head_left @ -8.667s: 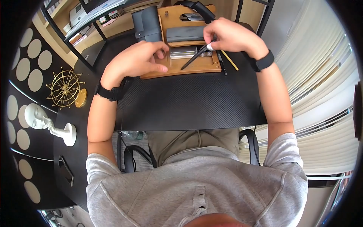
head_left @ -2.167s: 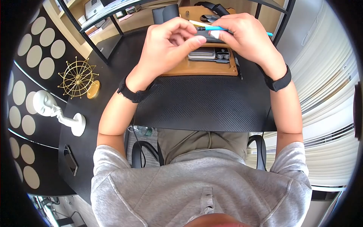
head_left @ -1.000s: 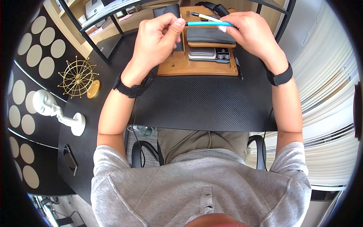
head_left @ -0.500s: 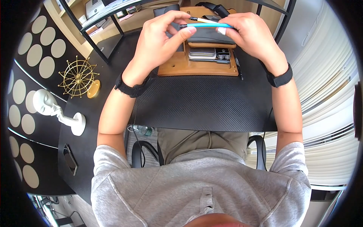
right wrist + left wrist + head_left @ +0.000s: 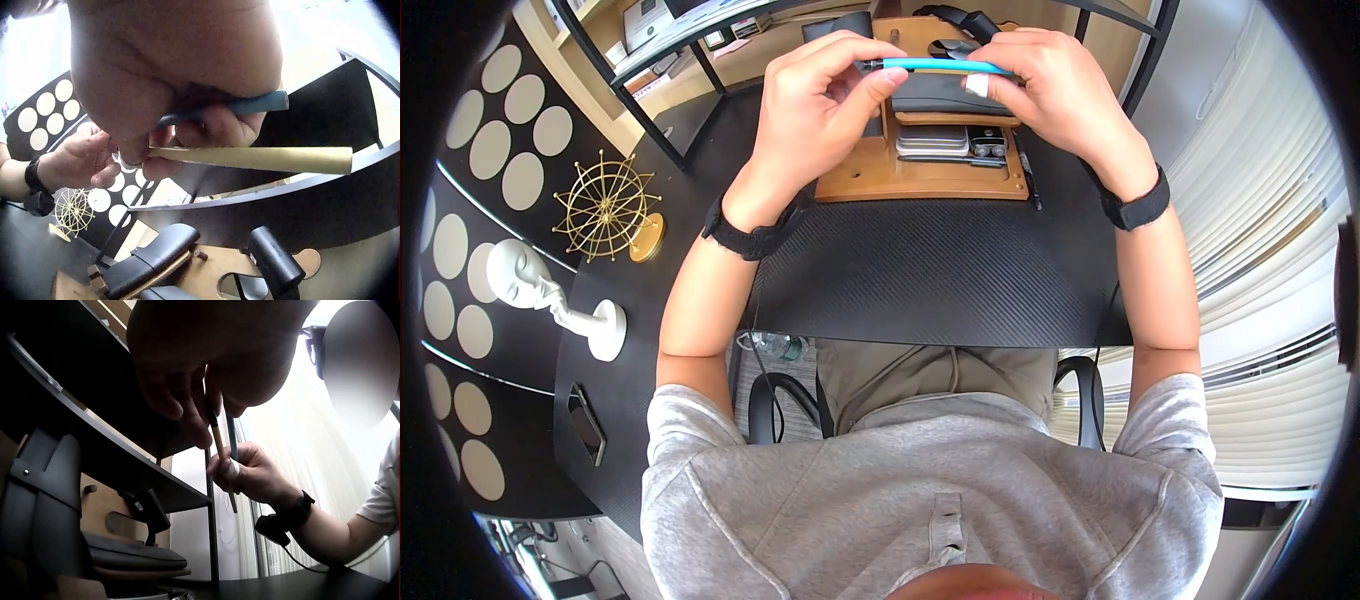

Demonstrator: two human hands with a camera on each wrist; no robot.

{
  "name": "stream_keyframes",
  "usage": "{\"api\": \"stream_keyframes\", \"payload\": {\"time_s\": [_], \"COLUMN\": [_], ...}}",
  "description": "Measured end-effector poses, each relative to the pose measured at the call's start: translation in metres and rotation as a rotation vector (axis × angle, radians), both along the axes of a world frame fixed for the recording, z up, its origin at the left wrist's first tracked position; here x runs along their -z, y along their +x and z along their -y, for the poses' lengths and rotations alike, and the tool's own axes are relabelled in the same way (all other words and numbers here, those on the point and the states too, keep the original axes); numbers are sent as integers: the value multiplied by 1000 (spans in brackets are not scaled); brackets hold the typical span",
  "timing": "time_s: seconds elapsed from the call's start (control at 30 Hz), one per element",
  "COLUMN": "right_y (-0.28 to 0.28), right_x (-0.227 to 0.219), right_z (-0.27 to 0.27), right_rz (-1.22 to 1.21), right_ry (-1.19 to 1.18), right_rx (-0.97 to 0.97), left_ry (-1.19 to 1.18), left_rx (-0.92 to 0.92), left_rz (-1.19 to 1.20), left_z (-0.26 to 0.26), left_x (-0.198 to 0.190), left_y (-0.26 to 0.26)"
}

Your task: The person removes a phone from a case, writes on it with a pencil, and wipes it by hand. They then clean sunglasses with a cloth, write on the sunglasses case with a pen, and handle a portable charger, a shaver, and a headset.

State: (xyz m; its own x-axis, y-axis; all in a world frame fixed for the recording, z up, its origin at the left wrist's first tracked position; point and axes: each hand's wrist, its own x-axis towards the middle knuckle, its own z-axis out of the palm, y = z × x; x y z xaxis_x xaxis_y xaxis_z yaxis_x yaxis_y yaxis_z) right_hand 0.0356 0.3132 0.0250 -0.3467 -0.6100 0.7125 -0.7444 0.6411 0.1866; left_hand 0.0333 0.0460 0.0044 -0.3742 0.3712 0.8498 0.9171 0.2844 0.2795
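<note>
Above the wooden desk organizer (image 5: 920, 182), my right hand (image 5: 1060, 90) grips a blue pencil (image 5: 945, 65) and a yellow pencil (image 5: 281, 159) together. A white wrap shows on one of its digits. The flat far ends of both pencils stick out past this hand in the right wrist view. My left hand (image 5: 820, 100) has its thumb and forefinger at the blue pencil's black end, pinching it. In the left wrist view the yellow pencil's dark end also lies among the left fingertips (image 5: 200, 436). From the head view, the yellow pencil is hidden behind the blue one.
The organizer bears a dark grey case (image 5: 950, 98), silvery flat items (image 5: 933, 140) and a black pen (image 5: 945, 160). A black pen (image 5: 1032, 180) lies by its right edge. A gold wheel ornament (image 5: 607, 205), white head figure (image 5: 525, 275) and phone (image 5: 586, 425) stand or lie left.
Earlier my right hand held a black pen, and a yellow pencil lay beside the organizer. Both pencils are now in hand. Since half a second ago the yellow one has slipped from sight.
</note>
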Motion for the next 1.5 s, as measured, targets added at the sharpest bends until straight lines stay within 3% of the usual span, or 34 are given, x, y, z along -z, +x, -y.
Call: {"api": "stream_keyframes", "payload": {"time_s": [0.2,0.5,0.7,1.0,1.5], "right_y": [0,6,5,3,6], "right_x": [0,0,4,7,2], "right_z": [0,6,7,8,9], "right_rz": [-55,25,-7,-26,5], "right_ry": [27,38,-10,-54,-27], "right_rx": [26,63,53,-17,-31], "left_ry": [92,-23,-78,79,108], "left_rx": [48,109,154,187,154], "left_rz": [164,252,446,402,363], "left_z": [-3,3,7,4,1], "left_x": [2,-3,-2,-1,1], "left_y": [1,3,0,-1,0]}}
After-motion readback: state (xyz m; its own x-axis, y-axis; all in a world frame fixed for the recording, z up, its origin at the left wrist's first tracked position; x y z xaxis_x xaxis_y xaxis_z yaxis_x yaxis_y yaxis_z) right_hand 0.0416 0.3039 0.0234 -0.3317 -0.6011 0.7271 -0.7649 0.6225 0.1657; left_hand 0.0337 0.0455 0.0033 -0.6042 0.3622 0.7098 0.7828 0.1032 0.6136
